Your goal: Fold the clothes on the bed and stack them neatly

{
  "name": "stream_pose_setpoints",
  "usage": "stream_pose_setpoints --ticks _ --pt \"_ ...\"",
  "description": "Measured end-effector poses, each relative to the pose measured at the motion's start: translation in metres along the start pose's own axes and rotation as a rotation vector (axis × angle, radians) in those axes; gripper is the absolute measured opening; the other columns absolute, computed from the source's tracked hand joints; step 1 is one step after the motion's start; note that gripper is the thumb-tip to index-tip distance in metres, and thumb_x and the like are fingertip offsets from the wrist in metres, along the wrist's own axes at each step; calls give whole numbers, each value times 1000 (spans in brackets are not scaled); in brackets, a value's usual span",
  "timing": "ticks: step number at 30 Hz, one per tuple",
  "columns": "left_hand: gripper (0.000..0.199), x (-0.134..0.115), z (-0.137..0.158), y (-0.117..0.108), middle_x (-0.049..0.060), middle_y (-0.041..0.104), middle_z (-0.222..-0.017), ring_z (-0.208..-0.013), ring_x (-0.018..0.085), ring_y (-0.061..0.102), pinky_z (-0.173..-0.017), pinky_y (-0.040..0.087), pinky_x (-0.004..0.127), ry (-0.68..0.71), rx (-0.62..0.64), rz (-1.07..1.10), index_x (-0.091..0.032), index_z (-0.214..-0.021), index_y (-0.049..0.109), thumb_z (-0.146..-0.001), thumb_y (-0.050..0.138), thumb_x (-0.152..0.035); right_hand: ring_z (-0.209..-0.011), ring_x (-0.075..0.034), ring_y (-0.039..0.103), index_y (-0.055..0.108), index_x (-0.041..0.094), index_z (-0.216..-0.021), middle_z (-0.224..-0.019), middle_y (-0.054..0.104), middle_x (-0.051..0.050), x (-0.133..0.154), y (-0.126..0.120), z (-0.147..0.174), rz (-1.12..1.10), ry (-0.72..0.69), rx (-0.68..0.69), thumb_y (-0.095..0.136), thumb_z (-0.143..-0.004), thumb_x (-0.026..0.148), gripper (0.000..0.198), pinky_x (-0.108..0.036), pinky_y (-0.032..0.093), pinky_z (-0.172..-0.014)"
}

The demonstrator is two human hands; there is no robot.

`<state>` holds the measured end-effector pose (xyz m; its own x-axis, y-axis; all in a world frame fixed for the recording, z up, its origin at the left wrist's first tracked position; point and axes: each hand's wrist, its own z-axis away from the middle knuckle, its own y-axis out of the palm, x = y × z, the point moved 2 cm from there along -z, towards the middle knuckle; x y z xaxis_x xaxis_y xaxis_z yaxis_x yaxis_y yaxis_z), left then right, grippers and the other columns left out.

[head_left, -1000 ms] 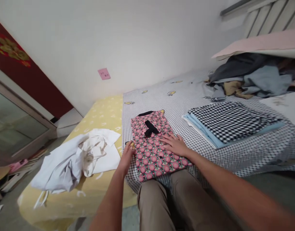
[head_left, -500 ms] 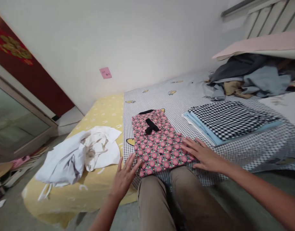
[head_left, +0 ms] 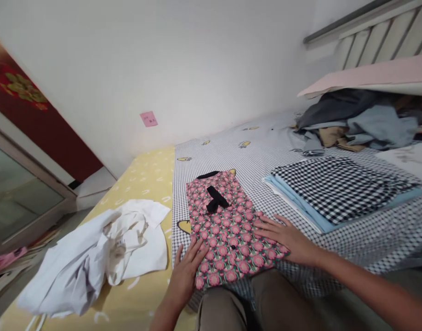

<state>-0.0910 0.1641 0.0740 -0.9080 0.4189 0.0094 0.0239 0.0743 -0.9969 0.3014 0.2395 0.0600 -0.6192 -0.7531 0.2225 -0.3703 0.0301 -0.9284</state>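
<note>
A folded pink floral garment [head_left: 228, 239] with black trim and a black tie strip lies flat on the checked sheet [head_left: 218, 154], right in front of my knees. My left hand [head_left: 188, 266] rests along its left edge, fingers spread, the tips on the cloth. On the opposite edge, my right hand [head_left: 283, 236] lies flat with its fingers stretched over the fabric. Neither hand grasps anything. To the right is a folded stack topped by a black-and-white gingham cloth [head_left: 338, 186], light blue cloth showing beneath it.
Left of me, a crumpled white garment [head_left: 80, 262] lies on the yellow sheet [head_left: 147, 172]. A heap of dark and grey clothes [head_left: 373, 119] sits at the back right beneath a pink panel [head_left: 376, 76]. Behind the bed stands a white wall [head_left: 211, 69].
Both hands have slid slightly further onto the pink floral garment from its sides. The camera view has tilted up and moved closer, so the bed items appear lower. The garment stays folded.
</note>
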Motion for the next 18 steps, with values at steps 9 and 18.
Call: stream_pose_setpoints --ticks 9,18 --pt "58 7 -22 5 3 46 -159 -151 26 36 -120 28 62 -137 -42 202 -41 -147 47 -95 42 -18 -133 -33 56 73 40 -124 -134 71 -4 8 8 -22 -161 316 -197 53 -93 39 37 -65 37 -108" --pt "49 -5 18 -32 8 72 -132 -131 27 61 -122 34 56 -78 -160 505 -34 -123 73 -101 32 -49 -123 -36 63 79 37 -112 -122 76 -6 34 -14 20 -210 156 -260 53 -92 52 36 -62 49 -103"
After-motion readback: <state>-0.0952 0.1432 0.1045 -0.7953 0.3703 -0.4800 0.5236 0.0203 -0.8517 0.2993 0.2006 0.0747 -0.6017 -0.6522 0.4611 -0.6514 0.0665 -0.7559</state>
